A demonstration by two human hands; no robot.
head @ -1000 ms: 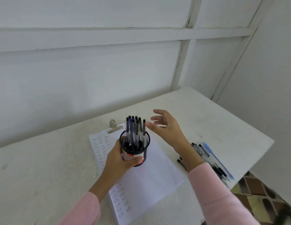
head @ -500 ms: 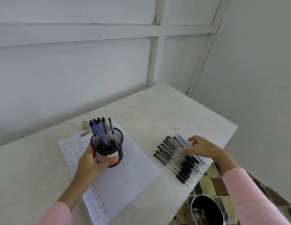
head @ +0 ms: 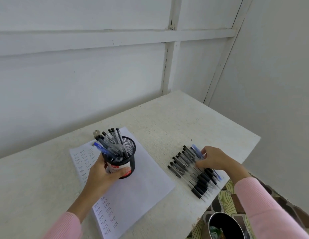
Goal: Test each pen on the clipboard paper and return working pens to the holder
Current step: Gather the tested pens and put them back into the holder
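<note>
Where the table (head: 167,121) meets the far corner: white panelled walls (head: 81,83).
Holder (head: 128,152): over clipboard paper (head: 143,185), left hand (head: 102,176) wrapped round it.
Loose pens (head: 184,167): right; right hand (head: 215,159) on them, fingers bent, grip unclear.

The holder (head: 128,149) in the left hand's (head: 102,176) grip was black wire mesh with a dull sheen, the paper (head: 146,183) beneath it matt white, the table (head: 176,121) rough and chalky, the pens (head: 183,163) under the right hand (head: 215,159) clear glossy plastic with matt black grips, and the sleeve (head: 264,204) behind that hand pink ribbed knit.
</note>
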